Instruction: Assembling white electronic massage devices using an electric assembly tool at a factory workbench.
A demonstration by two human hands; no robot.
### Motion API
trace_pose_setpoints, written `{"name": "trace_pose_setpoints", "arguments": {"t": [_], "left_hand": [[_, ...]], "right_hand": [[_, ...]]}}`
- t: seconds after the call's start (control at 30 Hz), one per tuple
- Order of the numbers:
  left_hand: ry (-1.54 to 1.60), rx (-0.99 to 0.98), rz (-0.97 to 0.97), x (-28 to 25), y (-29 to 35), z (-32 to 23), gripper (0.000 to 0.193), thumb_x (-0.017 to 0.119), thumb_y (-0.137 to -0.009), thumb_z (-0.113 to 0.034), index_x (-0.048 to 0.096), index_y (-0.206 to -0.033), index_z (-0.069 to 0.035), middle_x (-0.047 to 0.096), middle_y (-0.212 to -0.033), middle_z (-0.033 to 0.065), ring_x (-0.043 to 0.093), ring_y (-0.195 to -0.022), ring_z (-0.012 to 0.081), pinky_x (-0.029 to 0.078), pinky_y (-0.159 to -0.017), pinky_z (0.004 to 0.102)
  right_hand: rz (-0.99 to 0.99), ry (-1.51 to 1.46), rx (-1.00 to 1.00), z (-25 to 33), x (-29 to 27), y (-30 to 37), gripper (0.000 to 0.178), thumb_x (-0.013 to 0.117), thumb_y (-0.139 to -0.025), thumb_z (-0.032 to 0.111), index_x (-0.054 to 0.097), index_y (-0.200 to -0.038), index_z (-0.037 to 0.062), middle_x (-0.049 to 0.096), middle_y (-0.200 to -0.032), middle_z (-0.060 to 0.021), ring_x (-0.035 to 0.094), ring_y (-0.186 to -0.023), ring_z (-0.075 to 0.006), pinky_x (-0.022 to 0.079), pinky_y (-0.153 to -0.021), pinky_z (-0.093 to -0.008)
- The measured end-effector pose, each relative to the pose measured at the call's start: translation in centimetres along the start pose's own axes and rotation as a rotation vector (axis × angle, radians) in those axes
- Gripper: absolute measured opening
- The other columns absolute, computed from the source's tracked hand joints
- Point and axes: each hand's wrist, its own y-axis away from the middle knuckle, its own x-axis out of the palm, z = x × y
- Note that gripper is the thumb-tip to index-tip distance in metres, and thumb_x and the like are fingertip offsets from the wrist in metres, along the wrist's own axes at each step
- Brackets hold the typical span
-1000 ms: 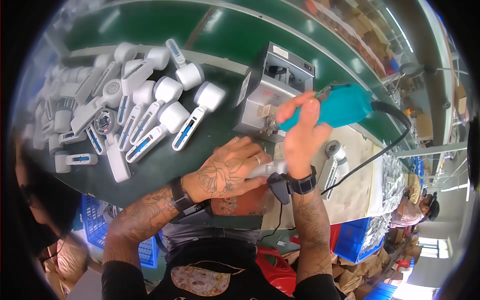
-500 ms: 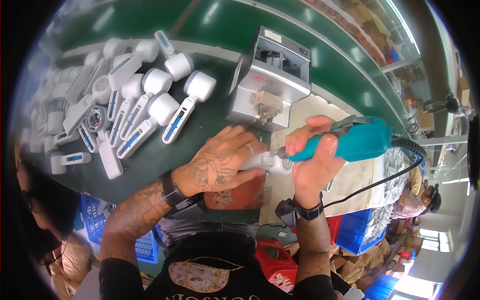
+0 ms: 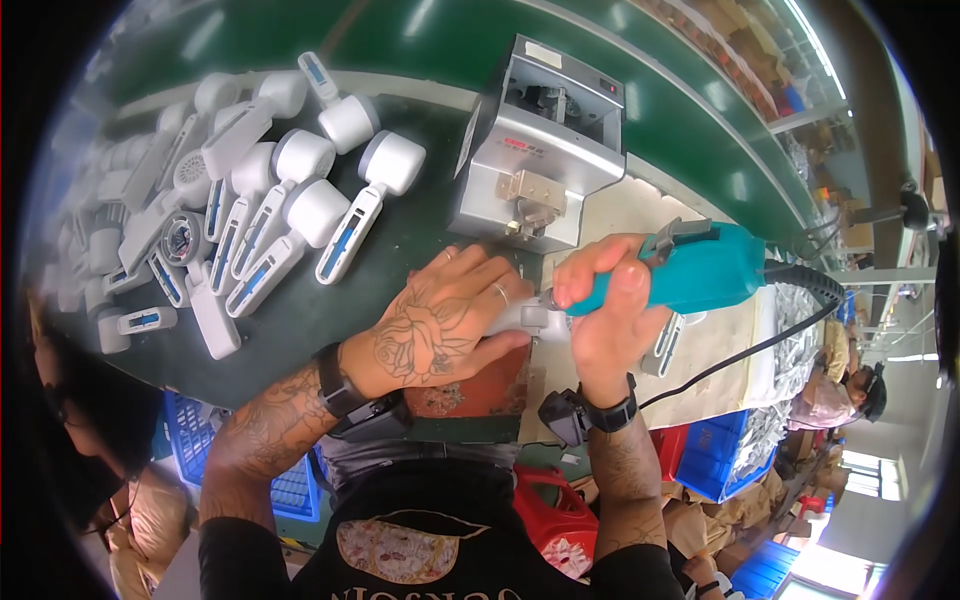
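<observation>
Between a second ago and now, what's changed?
The right hand brought the teal, rounded corded power tool from the front of the silver, boxy metal machine back toward the body, its tip now at the white plastic piece in the left hand. Nothing was newly gripped or let go. Unchanged: both grips, the machine, the pile of white plastic handheld devices.

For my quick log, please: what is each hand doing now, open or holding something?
Left hand: closed on a white device.
Right hand: closed around a teal power tool.
</observation>
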Motion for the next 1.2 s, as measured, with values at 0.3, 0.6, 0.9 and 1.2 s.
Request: {"name": "trace_pose_setpoints", "arguments": {"t": [0.3,0.6,0.9,1.2], "left_hand": [[-0.038,0.067,-0.045,0.1,0.2,0.8,0.040,0.076,-0.086,-0.031,0.066,-0.119,-0.010,0.062,-0.112,0.0078,0.058,-0.104,0.0296,0.047,-0.095,0.0437],[-0.004,0.162,-0.124,-0.2,0.3,0.5,0.037,0.074,-0.081,-0.022,0.063,-0.112,-0.004,0.060,-0.105,0.0123,0.057,-0.099,0.0307,0.047,-0.088,0.0425],[-0.027,0.133,-0.112,-0.1,0.5,0.7,0.034,0.072,-0.084,-0.023,0.064,-0.110,-0.004,0.060,-0.104,0.0104,0.056,-0.098,0.0302,0.047,-0.087,0.0420],[-0.009,0.111,-0.048,-0.1,0.1,0.5,0.030,0.070,-0.087,-0.018,0.065,-0.113,-0.005,0.060,-0.106,0.0099,0.056,-0.100,0.0296,0.046,-0.088,0.0415]], "right_hand": [[-0.088,0.040,0.031,0.9,0.8,-1.4,0.043,0.057,-0.104,0.042,0.052,-0.106,-0.0011,0.054,-0.071,-0.0083,0.054,-0.063,-0.0192,0.047,-0.060,-0.0359],[-0.083,0.077,-0.205,-1.4,3.3,-5.8,0.035,0.056,-0.106,0.034,0.054,-0.105,-0.0007,0.056,-0.072,-0.0072,0.056,-0.063,-0.0182,0.048,-0.059,-0.0331],[-0.104,0.013,-0.045,1.6,2.0,-2.1,0.043,0.054,-0.105,0.042,0.053,-0.108,-0.0012,0.052,-0.068,-0.0065,0.052,-0.059,-0.0182,0.046,-0.056,-0.0333],[-0.054,0.117,-0.045,2.6,-0.2,1.6,0.055,0.054,-0.103,0.051,0.050,-0.111,-0.0028,0.052,-0.067,-0.0077,0.052,-0.057,-0.0179,0.046,-0.056,-0.0342]]}}
